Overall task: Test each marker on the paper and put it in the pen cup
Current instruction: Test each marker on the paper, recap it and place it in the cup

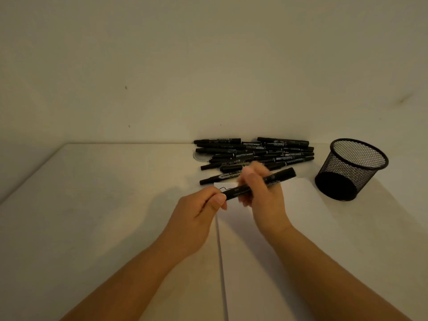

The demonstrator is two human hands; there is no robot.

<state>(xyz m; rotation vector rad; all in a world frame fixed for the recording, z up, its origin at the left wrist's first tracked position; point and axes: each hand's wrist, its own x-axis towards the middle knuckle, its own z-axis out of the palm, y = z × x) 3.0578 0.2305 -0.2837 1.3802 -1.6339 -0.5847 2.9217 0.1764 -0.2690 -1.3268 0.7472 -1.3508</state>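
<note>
Left hand [203,205] pinched on black marker [259,184] near end, maybe cap. Right hand [259,193] wrapped round middle. Held over paper [301,228], scribble [225,188] there. Push cap straight, firm. Mesh pen cup [352,170] right; marker pile [254,154] behind.

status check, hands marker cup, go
Both hands on one marker over paper. Squiggle drawn. Cup empty, path clear.

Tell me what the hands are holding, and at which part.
One black marker: the left hand pinches its near end, the right hand grips its middle.
</note>
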